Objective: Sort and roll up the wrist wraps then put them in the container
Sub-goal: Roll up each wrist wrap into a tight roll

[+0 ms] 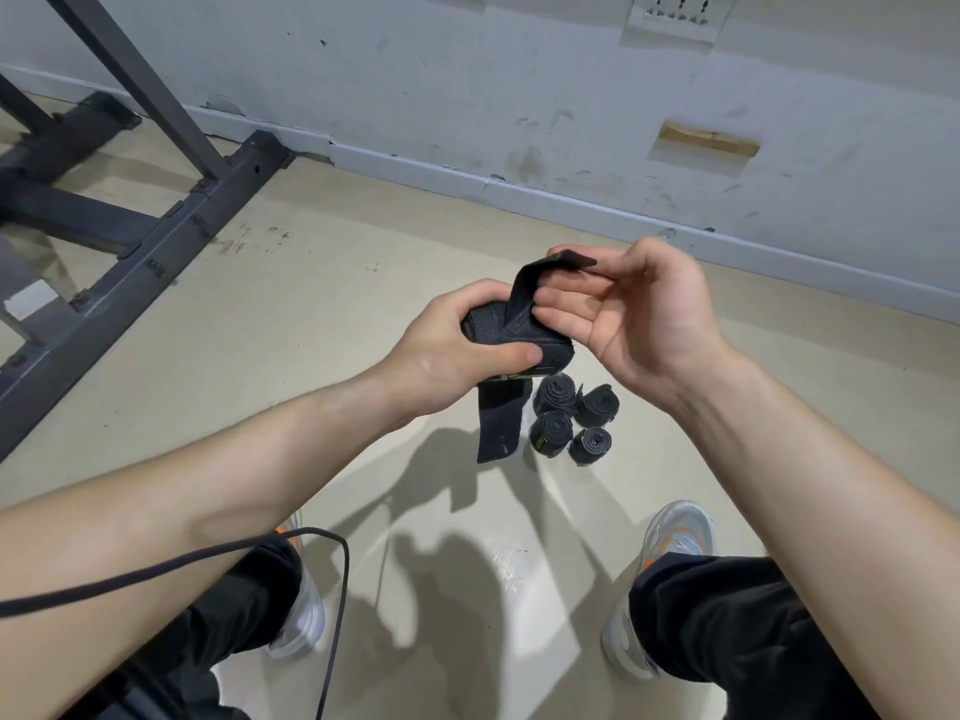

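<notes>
Item: black woven-fabric wrist wrap, partly rolled, held in the air over the floor between both hands.
Left hand: grip curled round the roll, thumb laid across its near side.
Right hand: grip pinching the wrap's loose tail between thumb and forefinger, the tail raised above the roll; remaining fingers relaxed against the roll.
Flat black strip: below the left hand; whether it hangs from the roll or lies on the floor cannot be told.
Four rolled black wraps: clustered, touching, on the beige floor, just beside the strip.
Grey-and-orange shoes: nearer the camera.
Dark metal frame: left.
Scuffed pale wall: behind.
</notes>
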`<state>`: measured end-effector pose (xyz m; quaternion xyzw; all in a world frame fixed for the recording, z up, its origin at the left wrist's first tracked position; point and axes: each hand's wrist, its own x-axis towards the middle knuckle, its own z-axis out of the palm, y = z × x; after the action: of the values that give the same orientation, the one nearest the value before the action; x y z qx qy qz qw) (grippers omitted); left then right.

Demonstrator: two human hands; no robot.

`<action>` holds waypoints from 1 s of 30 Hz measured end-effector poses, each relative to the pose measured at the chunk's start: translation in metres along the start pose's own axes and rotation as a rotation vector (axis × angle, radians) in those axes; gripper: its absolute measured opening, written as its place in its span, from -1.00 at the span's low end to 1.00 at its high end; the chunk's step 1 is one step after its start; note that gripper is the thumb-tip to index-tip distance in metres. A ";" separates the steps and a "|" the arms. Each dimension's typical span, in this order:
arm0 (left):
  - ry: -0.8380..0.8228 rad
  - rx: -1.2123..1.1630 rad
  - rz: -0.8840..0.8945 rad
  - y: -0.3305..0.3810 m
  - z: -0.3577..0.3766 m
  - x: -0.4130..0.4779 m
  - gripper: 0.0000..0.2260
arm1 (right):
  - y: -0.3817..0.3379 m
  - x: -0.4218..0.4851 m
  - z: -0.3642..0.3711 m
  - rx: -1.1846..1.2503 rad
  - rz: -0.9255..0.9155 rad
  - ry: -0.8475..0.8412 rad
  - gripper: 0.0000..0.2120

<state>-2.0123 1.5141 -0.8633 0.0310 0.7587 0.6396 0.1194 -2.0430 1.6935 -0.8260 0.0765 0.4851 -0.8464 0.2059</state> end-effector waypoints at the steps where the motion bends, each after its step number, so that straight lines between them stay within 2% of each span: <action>1: 0.011 0.039 0.006 0.000 -0.002 0.001 -0.69 | 0.000 0.000 -0.001 -0.018 0.002 -0.020 -0.67; 7: 0.057 0.278 0.058 -0.001 0.002 -0.003 -0.52 | 0.004 0.005 -0.009 -0.454 -0.095 -0.032 -0.89; 11: 0.058 0.325 0.076 -0.003 0.009 -0.008 -0.39 | 0.002 0.009 -0.016 -0.761 -0.209 -0.005 -0.82; 13: 0.061 0.340 0.100 -0.004 0.014 -0.011 -0.34 | 0.004 0.010 -0.018 -0.832 -0.246 -0.008 -0.81; 18: 0.078 0.332 0.161 -0.001 0.019 -0.016 -0.27 | 0.014 0.011 -0.021 -0.757 -0.260 0.000 -0.85; 24: 0.076 0.343 0.211 -0.003 0.015 -0.018 -0.24 | 0.028 0.013 -0.018 -0.688 -0.240 0.127 -0.79; 26: 0.079 0.350 0.220 -0.003 0.014 -0.018 -0.27 | 0.031 0.013 -0.017 -0.620 -0.221 0.149 -0.74; 30: 0.121 0.387 0.237 -0.003 0.012 -0.013 -0.42 | 0.035 0.015 -0.012 -0.693 -0.269 0.114 -0.87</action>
<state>-1.9964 1.5222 -0.8658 0.1037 0.8640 0.4925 -0.0104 -2.0424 1.6843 -0.8643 -0.0152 0.7589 -0.6462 0.0792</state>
